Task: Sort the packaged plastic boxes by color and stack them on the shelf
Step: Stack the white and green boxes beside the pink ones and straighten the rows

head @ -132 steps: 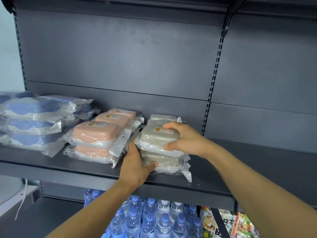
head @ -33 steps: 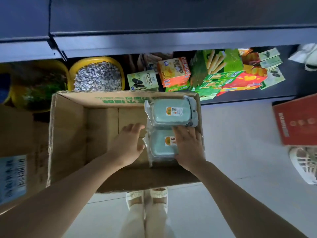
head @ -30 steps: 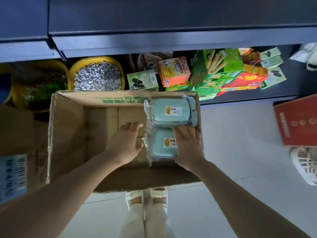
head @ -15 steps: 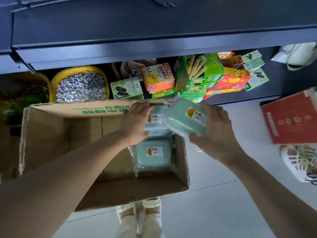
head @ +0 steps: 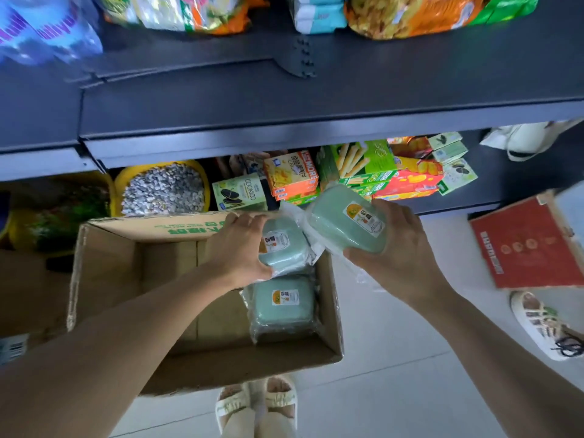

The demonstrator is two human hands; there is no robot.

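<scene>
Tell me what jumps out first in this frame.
Centre frame, each hand grips a wrapped green box: the left hand holds one over the cardboard carton, the right hand a tilted one just beyond the carton's right edge. A third green box lies in the carton; bright snack boxes crowd the low shelf behind.

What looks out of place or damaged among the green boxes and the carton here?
Nothing looks damaged or spilled. The left hand and right hand each hold a wrapped green box, the right one tilted. A third green box lies flat in the cardboard carton. Their wrapping is only crinkled.
</scene>
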